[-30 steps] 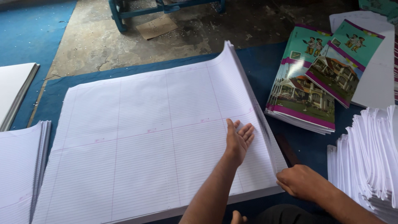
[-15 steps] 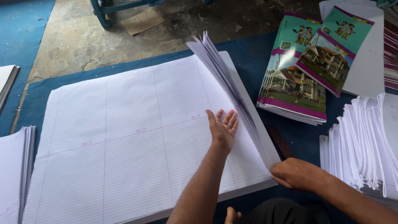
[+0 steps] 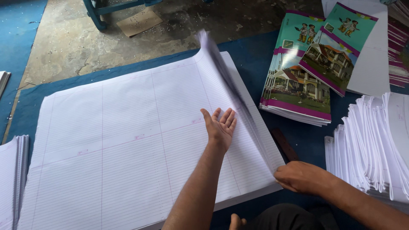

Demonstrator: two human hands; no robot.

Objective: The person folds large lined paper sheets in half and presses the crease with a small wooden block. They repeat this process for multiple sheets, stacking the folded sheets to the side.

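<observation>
A big stack of ruled white sheets [image 3: 128, 145] lies flat on a blue mat [image 3: 251, 59]. My left hand [image 3: 221, 127] rests open on the top sheet, palm turned up, beside the sheets rising along the right edge. Those lifted sheets [image 3: 221, 68] curl upward and are blurred. My right hand [image 3: 302, 176] pinches the stack's near right corner, fingers closed on the sheet edges.
A pile of colourful printed covers [image 3: 298, 85] lies to the right, with more behind it. Folded white paper bundles [image 3: 375, 145] stand at the far right. A dark flat strip [image 3: 284, 145] lies between them and the stack. Another paper pile [image 3: 12, 179] sits at the left edge.
The sheets along the right edge have lifted higher and fan upward. My left hand has turned from palm down to palm up. The right hand stays at the corner.
</observation>
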